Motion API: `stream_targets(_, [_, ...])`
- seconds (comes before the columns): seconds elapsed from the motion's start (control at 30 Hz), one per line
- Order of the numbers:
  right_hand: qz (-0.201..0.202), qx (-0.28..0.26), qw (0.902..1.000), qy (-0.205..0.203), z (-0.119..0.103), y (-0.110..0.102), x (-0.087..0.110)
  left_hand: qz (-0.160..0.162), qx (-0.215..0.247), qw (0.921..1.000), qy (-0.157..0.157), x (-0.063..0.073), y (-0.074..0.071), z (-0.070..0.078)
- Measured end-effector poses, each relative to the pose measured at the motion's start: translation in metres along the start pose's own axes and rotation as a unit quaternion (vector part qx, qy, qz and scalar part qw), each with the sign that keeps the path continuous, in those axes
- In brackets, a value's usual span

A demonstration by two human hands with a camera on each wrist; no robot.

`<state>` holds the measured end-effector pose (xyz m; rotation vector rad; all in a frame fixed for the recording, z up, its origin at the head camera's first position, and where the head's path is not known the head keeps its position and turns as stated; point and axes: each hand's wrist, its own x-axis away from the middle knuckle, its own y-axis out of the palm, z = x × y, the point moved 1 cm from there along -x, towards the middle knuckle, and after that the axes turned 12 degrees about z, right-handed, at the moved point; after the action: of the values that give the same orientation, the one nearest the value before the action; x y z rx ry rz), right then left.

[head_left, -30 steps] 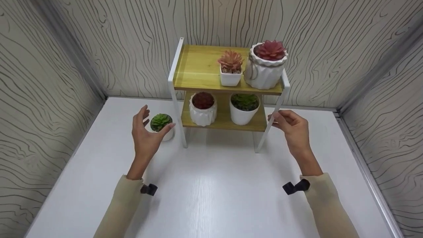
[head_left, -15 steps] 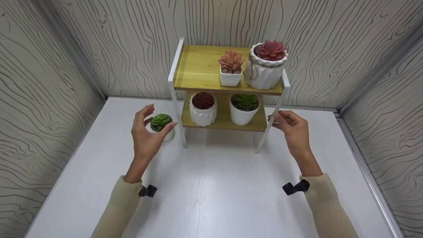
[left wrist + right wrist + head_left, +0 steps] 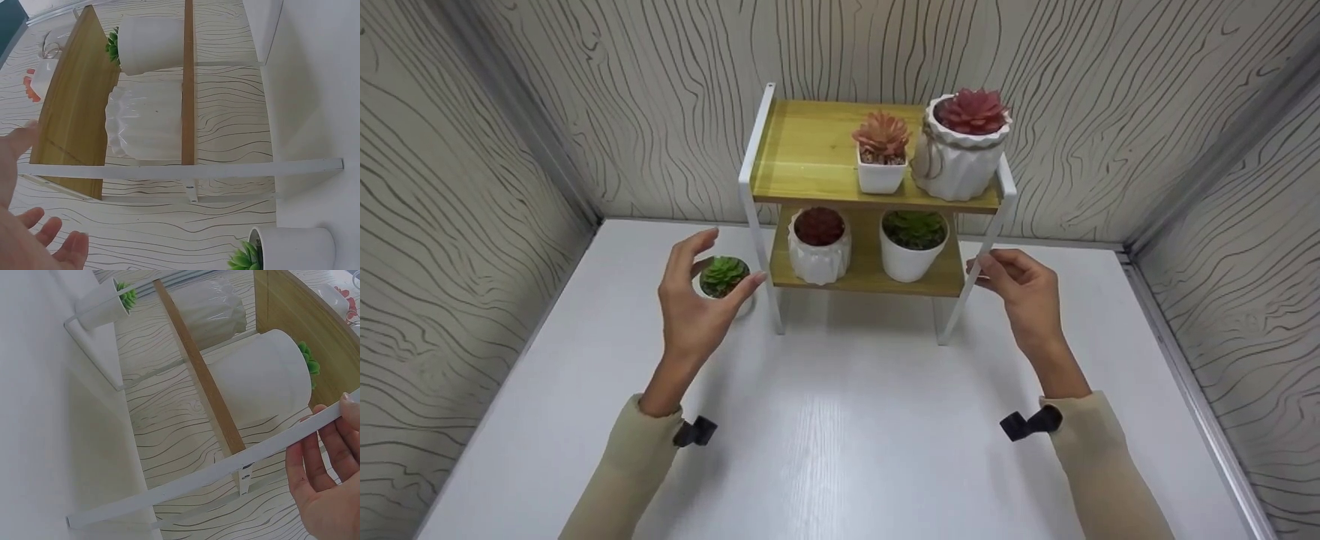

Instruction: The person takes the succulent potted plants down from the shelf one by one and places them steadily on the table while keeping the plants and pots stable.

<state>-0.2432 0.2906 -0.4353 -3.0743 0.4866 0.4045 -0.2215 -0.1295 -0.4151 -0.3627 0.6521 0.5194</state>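
A two-tier shelf (image 3: pixel 802 161) with wooden boards and white metal legs stands on the white table. My right hand (image 3: pixel 1027 296) pinches its right front leg (image 3: pixel 185 481), thumb on one side and fingers on the other. My left hand (image 3: pixel 694 307) is spread beside the left front leg (image 3: pixel 230 170), fingers and thumb apart and holding nothing; whether the thumb tip touches the leg, I cannot tell. In the head view the hand lies partly in front of a small potted green succulent (image 3: pixel 725 276). The left wrist view shows that white pot (image 3: pixel 298 249) on the table, apart from the fingers.
On the top board are an orange succulent (image 3: pixel 882 150) in a square pot and a red succulent (image 3: pixel 971 112) in a fluted pot. Below sit a dark red succulent (image 3: pixel 820 247) and a green succulent (image 3: pixel 913 247). Patterned walls (image 3: pixel 870 45) enclose the table.
My left hand has shifted slightly, its fingertips moving up and right and its thumb tip closer to the left front leg. My right hand stays at the right leg. The view tilts marginally.
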Motion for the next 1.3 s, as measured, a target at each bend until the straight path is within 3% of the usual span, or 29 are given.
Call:
stream_targets(0.17, [-0.001,0.000,1.0000,0.001,0.000,0.001,-0.001,0.001,-0.003,0.9994,0.033,-0.003,0.000,0.009])
stream_targets(0.6, [0.003,-0.001,1.0000,0.009,0.001,-0.002,-0.001,-0.007,0.016,0.9963,0.084,-0.007,0.006,0.033])
stream_targets(0.83, [0.001,-0.002,0.9999,0.014,0.002,-0.001,0.002,-0.014,0.033,0.9952,0.091,-0.009,0.005,0.044])
stream_targets(1.3, [0.006,0.003,0.9999,0.008,0.003,0.000,0.001,-0.075,0.060,0.9911,0.093,-0.020,0.005,0.072])
